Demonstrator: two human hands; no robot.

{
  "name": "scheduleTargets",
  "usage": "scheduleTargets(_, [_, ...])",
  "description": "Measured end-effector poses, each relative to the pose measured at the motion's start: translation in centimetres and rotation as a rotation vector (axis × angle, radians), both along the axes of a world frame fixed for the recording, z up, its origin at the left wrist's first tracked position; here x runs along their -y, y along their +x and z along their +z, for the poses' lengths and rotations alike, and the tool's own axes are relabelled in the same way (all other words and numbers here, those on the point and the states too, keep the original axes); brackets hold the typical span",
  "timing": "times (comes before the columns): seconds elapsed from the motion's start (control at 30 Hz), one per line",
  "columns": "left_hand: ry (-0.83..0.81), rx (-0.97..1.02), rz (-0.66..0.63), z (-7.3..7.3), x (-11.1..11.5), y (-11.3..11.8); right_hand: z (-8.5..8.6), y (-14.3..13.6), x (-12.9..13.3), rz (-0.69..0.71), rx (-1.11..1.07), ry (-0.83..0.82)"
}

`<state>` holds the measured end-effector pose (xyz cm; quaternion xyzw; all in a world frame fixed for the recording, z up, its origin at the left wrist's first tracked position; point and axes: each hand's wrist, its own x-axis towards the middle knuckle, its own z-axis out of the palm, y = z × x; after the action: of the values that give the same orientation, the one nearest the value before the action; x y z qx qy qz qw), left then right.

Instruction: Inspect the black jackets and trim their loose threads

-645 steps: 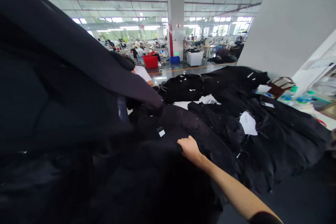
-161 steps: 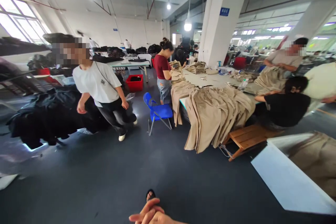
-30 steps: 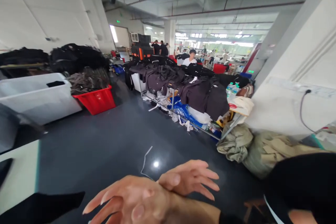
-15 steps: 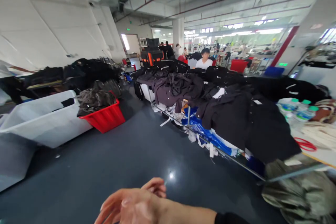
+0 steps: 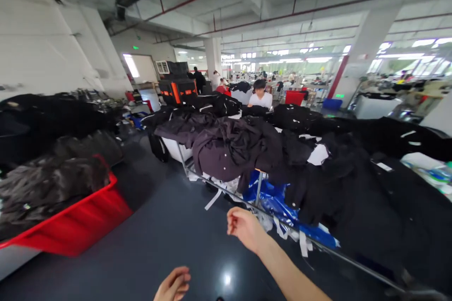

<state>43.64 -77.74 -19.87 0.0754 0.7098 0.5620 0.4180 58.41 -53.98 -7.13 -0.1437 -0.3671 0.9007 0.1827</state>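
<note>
My right hand (image 5: 244,228) reaches forward over the floor, before the front edge of a garment-covered table. Its fingers are loosely curled, with nothing visible in them. Lower down, at the bottom edge, my left hand (image 5: 173,284) shows only in part; its fingers are bent and slightly apart, and I see nothing held. Closest to the right hand is the heap of dark garments (image 5: 240,148) draped over the table, apart from the fingers. Beneath that heap, blue plastic sheeting (image 5: 270,200) and white scraps sit behind a metal rail (image 5: 318,246).
On the left stands a red bin (image 5: 88,223) piled with grey-brown cloth (image 5: 52,188). Dark floor (image 5: 151,225) runs between bin and table. A person in a white top (image 5: 260,99) is behind the garments. An orange and black machine (image 5: 178,89) stands farther back.
The view has moved closer to the garment table and turned right. The red bin now looms larger at the left. My right hand has swung up and forward; the left is lower in view.
</note>
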Motion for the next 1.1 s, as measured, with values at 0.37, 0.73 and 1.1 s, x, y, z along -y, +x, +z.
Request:
scheduleTargets(0.37, [0.223,-0.120,-0.633,5.3,-25.0,-21.4,-1.5,-12.2,-24.5,-0.701,0.176,0.089])
scheduleTargets(0.73, [-0.053,-0.077,-0.420,4.7,-36.6,-44.6,-2.8,-32.8,-42.9,-0.673,1.189,1.333])
scheduleTargets(1.1, [0.569,-0.739,-0.860,15.7,-61.9,-52.6,-7.9,-37.3,-42.4,-0.826,1.529,1.504])
